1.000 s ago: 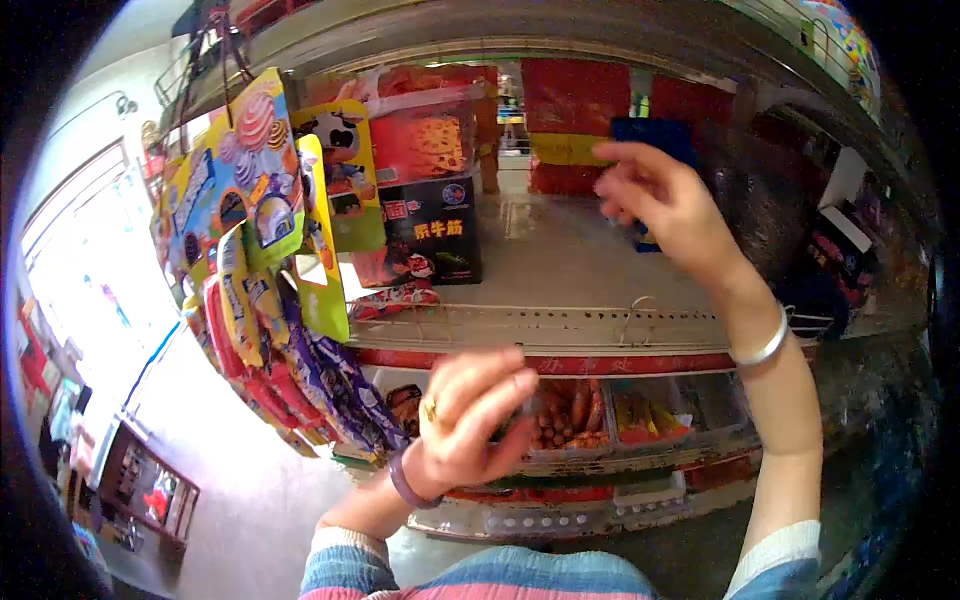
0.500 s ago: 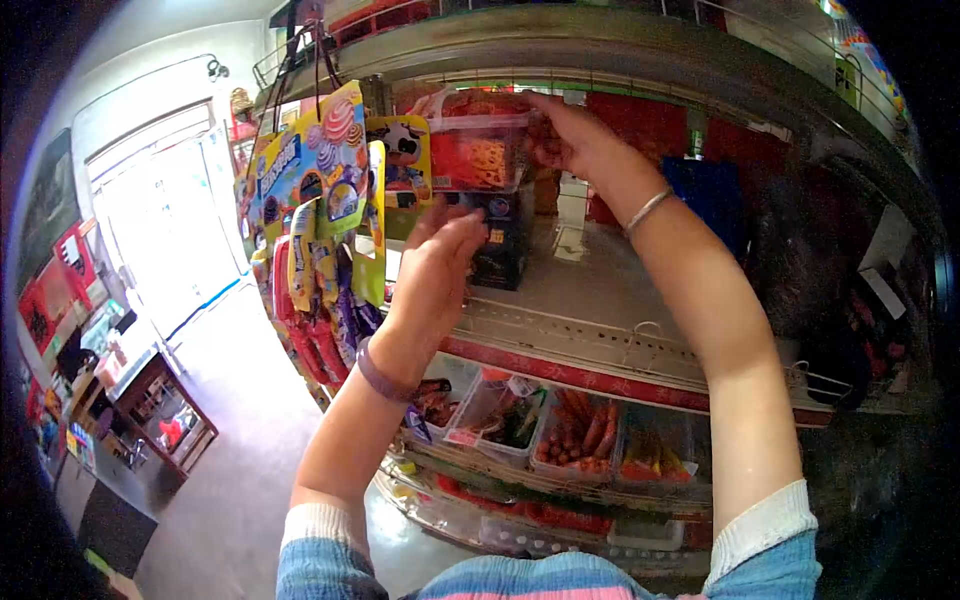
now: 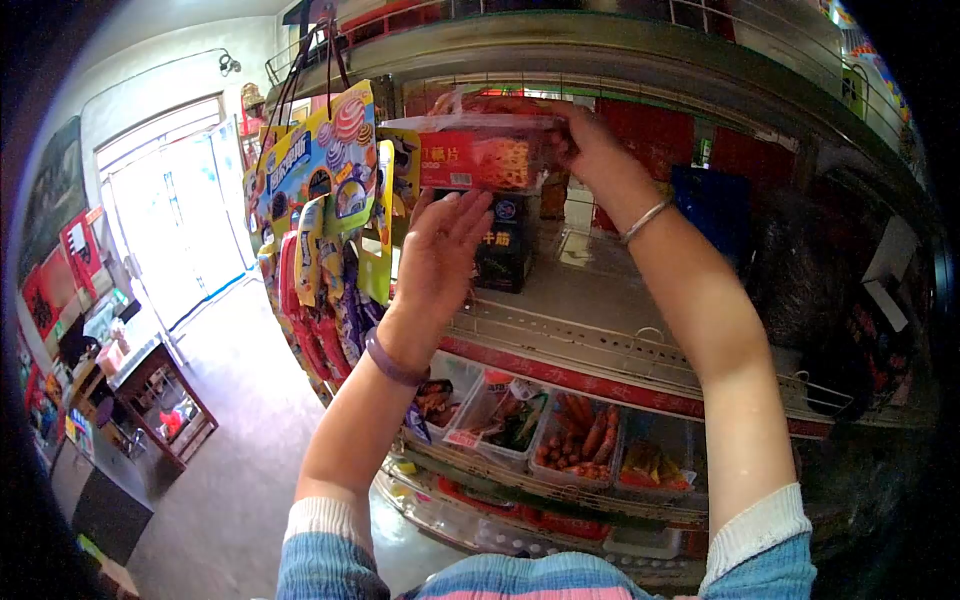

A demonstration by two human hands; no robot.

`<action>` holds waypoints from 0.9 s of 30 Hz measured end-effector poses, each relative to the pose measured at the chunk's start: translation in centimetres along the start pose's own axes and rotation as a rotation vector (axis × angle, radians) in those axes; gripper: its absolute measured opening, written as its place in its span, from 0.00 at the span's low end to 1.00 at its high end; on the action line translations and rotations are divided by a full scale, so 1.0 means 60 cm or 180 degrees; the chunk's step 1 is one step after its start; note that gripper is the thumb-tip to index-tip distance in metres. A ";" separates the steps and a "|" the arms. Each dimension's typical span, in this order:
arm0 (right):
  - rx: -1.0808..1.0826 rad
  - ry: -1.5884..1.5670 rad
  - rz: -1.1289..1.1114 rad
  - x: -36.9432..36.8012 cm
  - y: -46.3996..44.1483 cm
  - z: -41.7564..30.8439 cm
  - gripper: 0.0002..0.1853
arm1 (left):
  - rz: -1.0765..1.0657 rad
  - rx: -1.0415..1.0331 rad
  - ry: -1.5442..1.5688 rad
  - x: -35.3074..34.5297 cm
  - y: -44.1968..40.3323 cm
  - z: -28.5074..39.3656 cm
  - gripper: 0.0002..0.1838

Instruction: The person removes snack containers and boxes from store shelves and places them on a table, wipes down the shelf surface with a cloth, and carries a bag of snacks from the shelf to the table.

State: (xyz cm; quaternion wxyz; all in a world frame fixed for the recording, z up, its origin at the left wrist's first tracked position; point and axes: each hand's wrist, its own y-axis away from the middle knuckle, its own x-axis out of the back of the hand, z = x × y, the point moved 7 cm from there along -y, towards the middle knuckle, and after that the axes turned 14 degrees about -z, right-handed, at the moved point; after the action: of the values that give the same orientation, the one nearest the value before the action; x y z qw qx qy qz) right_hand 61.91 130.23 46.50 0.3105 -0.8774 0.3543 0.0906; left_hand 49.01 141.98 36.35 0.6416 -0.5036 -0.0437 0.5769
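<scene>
A clear plastic snack box (image 3: pixel 460 160) with a red label sits on top of a dark box (image 3: pixel 505 245) on the upper shelf. My right hand (image 3: pixel 592 150) grips the snack box at its right end, fingers bent round the lid's edge and partly blurred. My left hand (image 3: pixel 440 240) is just below its front, fingers stretched out and fingertips at its lower edge. Whether those fingertips press on the box I cannot tell. Clear wrapping and reddish packs (image 3: pixel 490 103) show on top of the snack box.
Yellow candy packs (image 3: pixel 320 165) hang left of my left hand. Below the upper shelf (image 3: pixel 590 290) are open plastic tubs (image 3: pixel 577 430) of packaged snacks. A blue bag or box (image 3: pixel 710 215) stands at the back right. A wooden table (image 3: pixel 165 400) is far left.
The snack box has turned its front label more toward me and shifted slightly. My left hand has risen a little to its lower edge; my right hand stays at its right end.
</scene>
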 end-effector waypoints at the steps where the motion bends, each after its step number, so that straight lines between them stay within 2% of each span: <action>1: 0.0092 0.0104 -0.0040 0.027 -0.016 -0.004 0.08 | -0.0009 0.0011 0.0077 -0.004 -0.001 -0.006 0.12; 3: 0.0334 0.0515 -0.0180 0.094 -0.060 -0.012 0.08 | -0.0028 0.0091 0.0312 -0.009 -0.009 -0.022 0.14; 5: 0.0360 0.0510 -0.0113 0.105 -0.053 -0.022 0.08 | -0.0106 0.0184 0.0468 -0.013 -0.015 -0.035 0.15; 8: 0.0170 -0.0068 0.0369 0.062 0.024 -0.050 0.07 | -0.0288 0.0351 0.0585 -0.025 -0.019 -0.053 0.18; 10: 0.0290 0.0036 0.0684 0.074 0.047 -0.071 0.07 | -0.0406 0.0498 0.0681 -0.050 -0.018 -0.061 0.19; 16: 0.0623 0.0410 0.0408 0.144 0.123 -0.139 0.06 | -0.0644 0.0817 0.1007 -0.119 -0.001 -0.086 0.22; 19: 0.0624 0.0510 0.0613 0.165 0.192 -0.164 0.07 | -0.0659 0.0744 0.0856 -0.145 0.013 -0.084 0.26; 22: 0.0518 0.0640 0.1158 0.179 0.259 -0.189 0.08 | -0.0694 0.1015 0.0720 -0.157 0.039 -0.098 0.30; 23: 0.0491 0.0624 0.0933 0.182 0.272 -0.196 0.08 | -0.0731 0.1123 0.0754 -0.157 0.046 -0.103 0.30; 24: 0.0459 0.0600 0.0700 0.189 0.285 -0.202 0.09 | -0.0715 0.1272 0.0731 -0.151 0.055 -0.112 0.37; 25: 0.0408 0.0572 0.0457 0.187 0.298 -0.204 0.09 | -0.0886 0.1361 0.0852 -0.160 0.068 -0.114 0.39; 27: 0.0474 0.1075 0.0165 0.167 0.344 -0.215 0.10 | -0.1231 0.1533 0.1098 -0.184 0.101 -0.114 0.43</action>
State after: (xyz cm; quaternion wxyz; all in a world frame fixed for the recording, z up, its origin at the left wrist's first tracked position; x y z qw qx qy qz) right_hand 54.49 105.21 43.00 0.3083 -0.8453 0.4296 -0.0765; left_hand 45.52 128.19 34.58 0.8372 -0.4103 0.1081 0.3449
